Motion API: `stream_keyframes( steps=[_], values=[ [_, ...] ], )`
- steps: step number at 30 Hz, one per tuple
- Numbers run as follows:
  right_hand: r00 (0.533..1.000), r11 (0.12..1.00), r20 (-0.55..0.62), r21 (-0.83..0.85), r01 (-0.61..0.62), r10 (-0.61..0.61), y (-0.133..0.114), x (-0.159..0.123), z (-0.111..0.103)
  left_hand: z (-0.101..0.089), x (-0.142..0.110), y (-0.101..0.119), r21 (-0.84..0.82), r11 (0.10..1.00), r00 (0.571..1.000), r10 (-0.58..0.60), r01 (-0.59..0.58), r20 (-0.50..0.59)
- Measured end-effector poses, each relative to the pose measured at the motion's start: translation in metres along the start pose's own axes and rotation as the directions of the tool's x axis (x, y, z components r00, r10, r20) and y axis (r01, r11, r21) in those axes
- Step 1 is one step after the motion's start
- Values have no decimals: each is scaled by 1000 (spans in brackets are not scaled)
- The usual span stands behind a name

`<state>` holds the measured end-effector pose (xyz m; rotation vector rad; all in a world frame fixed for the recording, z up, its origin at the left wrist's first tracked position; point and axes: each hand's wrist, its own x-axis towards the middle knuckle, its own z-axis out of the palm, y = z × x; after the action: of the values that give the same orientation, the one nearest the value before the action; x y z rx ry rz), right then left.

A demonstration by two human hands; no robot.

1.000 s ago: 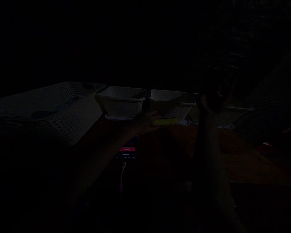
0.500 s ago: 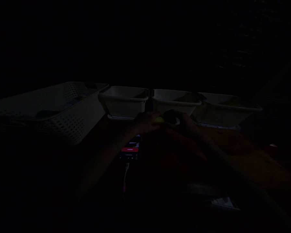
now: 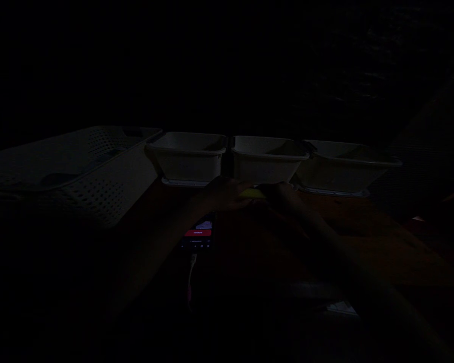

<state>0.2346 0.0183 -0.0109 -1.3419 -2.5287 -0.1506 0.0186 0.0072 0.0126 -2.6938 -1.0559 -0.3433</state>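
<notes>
The scene is very dark. My left hand [image 3: 227, 194] is closed on the left part of a small yellow-green object [image 3: 251, 193], whose kind I cannot make out. At its other end, my right hand [image 3: 282, 196] is closed against it, its fingers mostly lost in shadow. Both hands are in front of the middle white tub [image 3: 268, 169], above the brown table [image 3: 348, 217]. Under my left forearm lies a lit phone [image 3: 197, 234] with a red bar on its screen, partly covered by the arm.
A white perforated basket [image 3: 136, 176] stands at the left with dark things in it. Beside the middle tub are a left tub [image 3: 189, 166] and a right tub [image 3: 344, 174]. A white cable [image 3: 191, 264] runs from the phone. Something pale [image 3: 341, 307] lies near my right forearm.
My right hand has turned and its fingers have closed in more around the yellow-green object, of which a longer strip now shows. The whole view has shifted slightly and grown darker.
</notes>
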Motion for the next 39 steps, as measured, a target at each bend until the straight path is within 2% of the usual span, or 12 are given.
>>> stream_keyframes(
  steps=[6, 13, 19, 25, 29, 32, 39],
  values=[
    [1000, 1000, 9, 4, 3, -3, 4, 0, 3, -3, 0, 1, -36, 998, 998, 51, -50, 35],
    [999, 999, -2, -26, -47, 47, 3, -1, 3, 2, 1, 6, -36, 997, 998, 61, -61, 8],
    [1000, 999, -11, 35, 17, -16, 1, -1, 4, 2, 2, 7, -16, 1000, 998, 5, -4, 65],
    [999, 989, 20, 138, 44, -47, 2, -3, 3, 8, 3, 5, -50, 999, 997, 7, -2, 83],
    [999, 977, -9, 205, 53, -52, -1, -3, 2, 8, 3, 7, -87, 996, 996, 5, 3, 91],
    [999, 983, -1, 182, 37, -37, -3, -2, 1, 4, 2, 5, -104, 995, 994, 9, 2, 105],
    [996, 996, -24, 39, -81, 82, -2, -2, -5, 1, 1, -9, -144, 989, 998, -11, 20, 59]
  ],
)
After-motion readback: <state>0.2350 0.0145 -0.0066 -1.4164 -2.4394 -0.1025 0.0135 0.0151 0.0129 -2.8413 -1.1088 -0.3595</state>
